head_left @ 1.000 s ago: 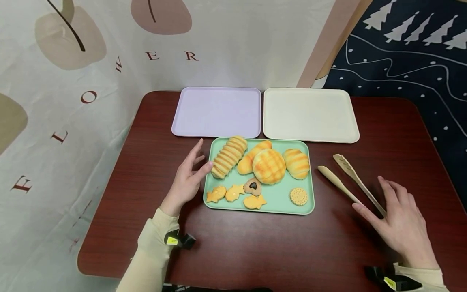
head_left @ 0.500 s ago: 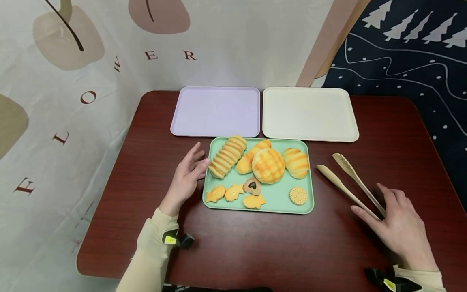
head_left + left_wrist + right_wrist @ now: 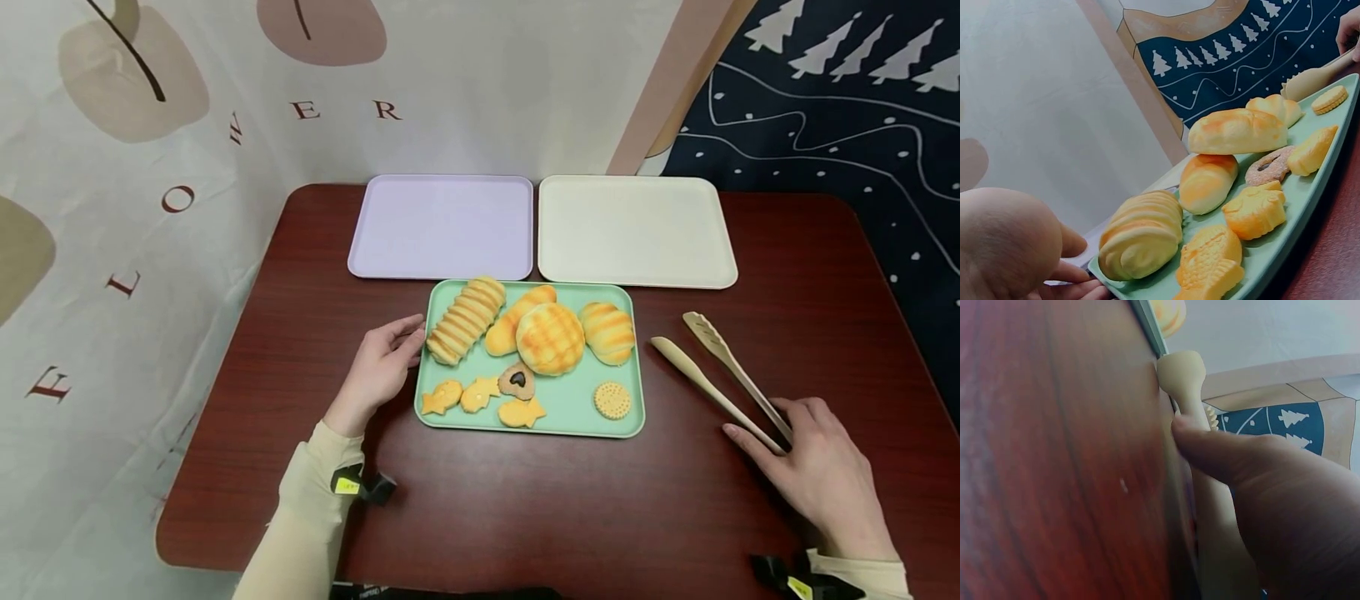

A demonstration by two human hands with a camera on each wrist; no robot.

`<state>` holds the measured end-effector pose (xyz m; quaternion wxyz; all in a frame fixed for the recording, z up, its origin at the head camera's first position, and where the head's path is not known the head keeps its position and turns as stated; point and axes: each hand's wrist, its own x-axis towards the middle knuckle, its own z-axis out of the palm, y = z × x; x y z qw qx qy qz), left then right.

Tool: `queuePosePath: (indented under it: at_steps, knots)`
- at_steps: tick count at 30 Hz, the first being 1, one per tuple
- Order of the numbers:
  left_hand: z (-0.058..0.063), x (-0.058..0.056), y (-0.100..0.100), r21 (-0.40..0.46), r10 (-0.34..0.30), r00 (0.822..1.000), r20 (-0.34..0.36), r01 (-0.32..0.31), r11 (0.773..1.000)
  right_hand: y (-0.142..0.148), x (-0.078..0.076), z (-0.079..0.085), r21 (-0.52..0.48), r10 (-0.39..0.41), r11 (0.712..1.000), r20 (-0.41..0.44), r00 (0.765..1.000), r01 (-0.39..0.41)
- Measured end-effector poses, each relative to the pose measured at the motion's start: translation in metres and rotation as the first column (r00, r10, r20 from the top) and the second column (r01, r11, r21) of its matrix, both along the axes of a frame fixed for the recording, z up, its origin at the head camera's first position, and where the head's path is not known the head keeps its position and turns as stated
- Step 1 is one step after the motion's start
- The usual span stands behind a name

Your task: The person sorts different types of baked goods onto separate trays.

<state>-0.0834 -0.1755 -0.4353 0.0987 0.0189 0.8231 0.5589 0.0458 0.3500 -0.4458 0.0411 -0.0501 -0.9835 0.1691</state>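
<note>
A green tray (image 3: 577, 421) holds several breads and biscuits. At its left edge is my left hand (image 3: 378, 367), bent fingers and thumb gripping the rim beside a ridged bread roll (image 3: 467, 321). The left wrist view shows the fingers (image 3: 1079, 290) at the tray's corner, partly hidden by the hand. On the right, my right hand (image 3: 825, 475) holds beige tongs (image 3: 697, 372) near their rear end, thumb along one arm. Their tips point at the tray and stand apart. A round bun (image 3: 551, 339), a long bun (image 3: 501, 335) and a striped bun (image 3: 608, 333) lie on the tray.
Behind the green tray stand a lilac tray (image 3: 442, 225) and a cream tray (image 3: 637, 229), side by side. Fish-shaped biscuits (image 3: 522, 412), a heart-centred biscuit (image 3: 517, 381) and a round biscuit (image 3: 612, 401) lie along the green tray's front. All are on a brown table (image 3: 585, 517).
My left hand's fingers, stretched out earlier, have bent down and come onto the tray's left rim. My right hand's fingers have closed further around the tongs, which stay in place.
</note>
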Motion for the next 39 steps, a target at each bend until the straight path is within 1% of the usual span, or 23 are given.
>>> queuePosePath:
  at_steps: [6, 11, 18, 22, 27, 34, 39]
  knots:
    - [0.0, -0.004, -0.001, -0.063, -0.036, 0.999, 0.027, 0.037, 0.997, 0.0, 0.001, -0.002, 0.004, 0.008, 1.0, -0.009, 1.0, -0.008]
    - [0.0, -0.004, -0.001, -0.096, -0.06, 0.998, 0.036, 0.064, 0.993, -0.001, 0.002, -0.001, 0.012, 0.018, 1.0, -0.021, 1.0, -0.018]
    - [-0.001, -0.002, 0.001, -0.167, -0.093, 0.995, -0.026, 0.087, 0.982, 0.001, 0.005, -0.001, 0.011, 0.024, 1.0, -0.068, 0.997, -0.023]
    - [-0.002, -0.002, 0.001, -0.172, -0.097, 0.994, -0.039, 0.089, 0.981, 0.002, 0.007, 0.002, 0.006, 0.013, 1.0, -0.093, 0.996, -0.012]
    - [-0.003, -0.002, 0.0, -0.169, -0.091, 0.995, -0.037, 0.083, 0.982, 0.0, 0.008, 0.008, -0.002, 0.002, 1.0, -0.101, 0.995, -0.002]
    - [-0.005, -0.002, -0.001, -0.169, -0.08, 0.996, -0.037, 0.072, 0.983, -0.008, 0.004, 0.017, -0.018, 0.03, 0.999, -0.134, 0.991, -0.032]
    - [-0.006, -0.002, -0.002, -0.172, -0.076, 0.996, -0.042, 0.067, 0.983, -0.015, 0.0, 0.024, -0.019, 0.065, 0.998, -0.131, 0.989, -0.068]
